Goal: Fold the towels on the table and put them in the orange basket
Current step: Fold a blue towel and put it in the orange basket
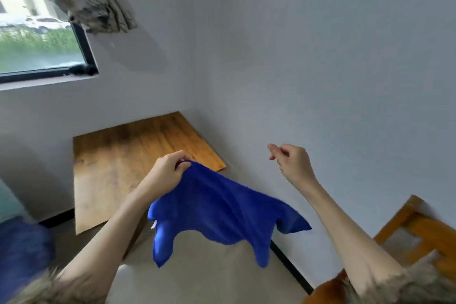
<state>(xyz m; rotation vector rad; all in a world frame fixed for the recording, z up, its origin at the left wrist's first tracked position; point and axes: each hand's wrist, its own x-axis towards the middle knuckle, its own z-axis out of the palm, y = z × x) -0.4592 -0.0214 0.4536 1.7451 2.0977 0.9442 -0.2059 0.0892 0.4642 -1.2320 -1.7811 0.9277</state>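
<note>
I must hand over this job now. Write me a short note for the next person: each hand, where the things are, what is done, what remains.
Left hand: pinches one corner of the blue towel, held up in the air.
Right hand: raised beside it, fingers loosely curled, holding nothing.
The towel hangs unfolded in front of the wooden table; it touches no surface.
The orange basket cannot be identified in this view. Something blue and blurred lies at lower left; I cannot tell what it is.
Done: the towel is picked up.
Left: take a second corner with the right hand, fold the towel, put it in the basket.
</note>
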